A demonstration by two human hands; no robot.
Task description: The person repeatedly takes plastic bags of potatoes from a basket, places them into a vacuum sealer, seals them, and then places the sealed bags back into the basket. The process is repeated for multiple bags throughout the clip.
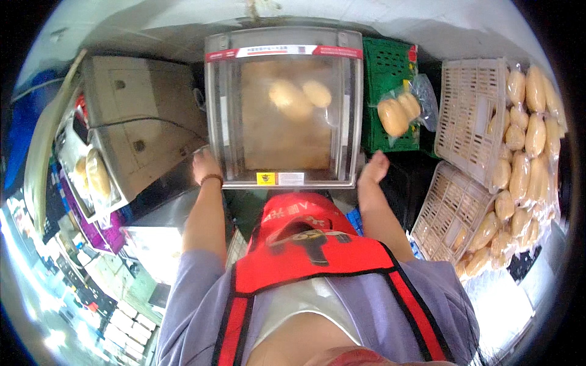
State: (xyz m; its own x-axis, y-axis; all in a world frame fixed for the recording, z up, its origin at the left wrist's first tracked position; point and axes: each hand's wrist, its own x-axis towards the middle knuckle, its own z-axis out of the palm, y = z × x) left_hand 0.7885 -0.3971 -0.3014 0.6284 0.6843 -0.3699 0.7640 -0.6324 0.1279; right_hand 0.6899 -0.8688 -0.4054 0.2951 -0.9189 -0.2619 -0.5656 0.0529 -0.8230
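Observation:
A vacuum-packing machine with a clear lid stands before me, the lid lying over its chamber. Through the lid I see pale oblong food pieces on a brown surface, blurred by the cover. My left hand, a beaded band at its wrist, curls at the lid's front left corner. My right hand is at the opposite front corner, its fingers bent and partly hidden. Whether the right hand grips the lid or only rests by it, I cannot tell.
Right of the machine, a bagged pair of food pieces lies on a green plastic crate. Farther right, white crates hold many bagged pieces. At left are a cardboard box and a white tray with bagged pieces.

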